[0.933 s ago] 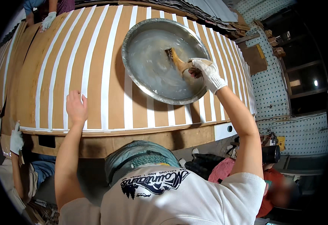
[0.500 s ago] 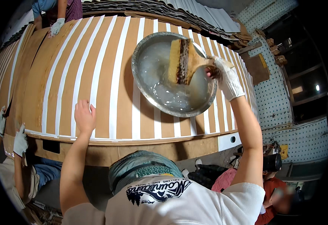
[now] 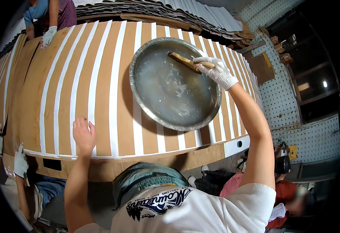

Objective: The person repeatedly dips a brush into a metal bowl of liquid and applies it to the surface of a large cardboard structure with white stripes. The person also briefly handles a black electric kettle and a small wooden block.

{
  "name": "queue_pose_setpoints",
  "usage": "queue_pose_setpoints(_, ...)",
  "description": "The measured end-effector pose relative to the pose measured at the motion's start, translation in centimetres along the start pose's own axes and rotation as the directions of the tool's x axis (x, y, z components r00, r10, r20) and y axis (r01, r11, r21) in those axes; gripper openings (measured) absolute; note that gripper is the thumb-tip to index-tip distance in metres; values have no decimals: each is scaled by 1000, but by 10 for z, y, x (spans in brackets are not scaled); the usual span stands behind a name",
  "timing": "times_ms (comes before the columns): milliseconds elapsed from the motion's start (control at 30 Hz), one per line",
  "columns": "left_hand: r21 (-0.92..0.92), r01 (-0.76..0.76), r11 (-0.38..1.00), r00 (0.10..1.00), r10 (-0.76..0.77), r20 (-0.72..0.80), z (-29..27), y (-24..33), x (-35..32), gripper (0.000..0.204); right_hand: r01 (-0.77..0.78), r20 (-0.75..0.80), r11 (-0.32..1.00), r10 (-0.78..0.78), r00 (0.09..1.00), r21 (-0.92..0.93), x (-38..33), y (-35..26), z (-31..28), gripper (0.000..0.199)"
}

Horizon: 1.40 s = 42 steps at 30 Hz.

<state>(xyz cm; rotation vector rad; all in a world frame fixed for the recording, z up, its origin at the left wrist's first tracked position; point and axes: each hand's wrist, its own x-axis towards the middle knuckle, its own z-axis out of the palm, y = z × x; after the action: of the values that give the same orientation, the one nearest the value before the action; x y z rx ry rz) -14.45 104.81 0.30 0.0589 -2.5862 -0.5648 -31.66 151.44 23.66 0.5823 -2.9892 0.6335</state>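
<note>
A wide metal basin (image 3: 213,112) of cloudy greyish liquid stands on the brown-and-white striped boards. In a white glove, my right hand (image 3: 216,72) grips the wooden handle of a broad paste brush (image 3: 185,61) over the basin's far right part. The brush is turned edge-on, and its bristles are sunk in the liquid out of sight. My left hand (image 3: 84,136) is bare and rests on the striped boards (image 3: 102,134) near their front edge, left of the basin. Its thumb stands apart from the fingers, and it holds nothing.
Gloved hands of a co-worker (image 3: 21,163) touch the board edge at the near left. Another person's gloved hand (image 3: 48,37) rests at the far left. Stacked dark sheets (image 3: 154,12) lie behind the boards. More people sit or stand at the lower right.
My right hand has lowered the brush into the liquid and turned it from flat to edge-on. My left hand still rests on the boards. The view has shifted slightly.
</note>
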Motion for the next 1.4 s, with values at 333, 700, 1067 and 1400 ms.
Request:
queue_pose_setpoints(333,83,-11,996,1000,12,-12,1,1,0,19,-431,142,715,429,892,550,-62,7,20,32)
queue_pose_setpoints(700,90,26,996,1000,-25,-12,3,2,1,20,-373,141,424,484,863,826,-95,-22,15,35)
queue_pose_setpoints(1067,46,27,999,1000,-27,-6,2,2,0,19,-19,-20,937,28,999,348,-16,-40,-48,33)
queue_pose_setpoints(1400,9,-27,1000,999,27,-19,0,0,3,20,6,209,1000,0,978,-26,48,-30,-4,31)
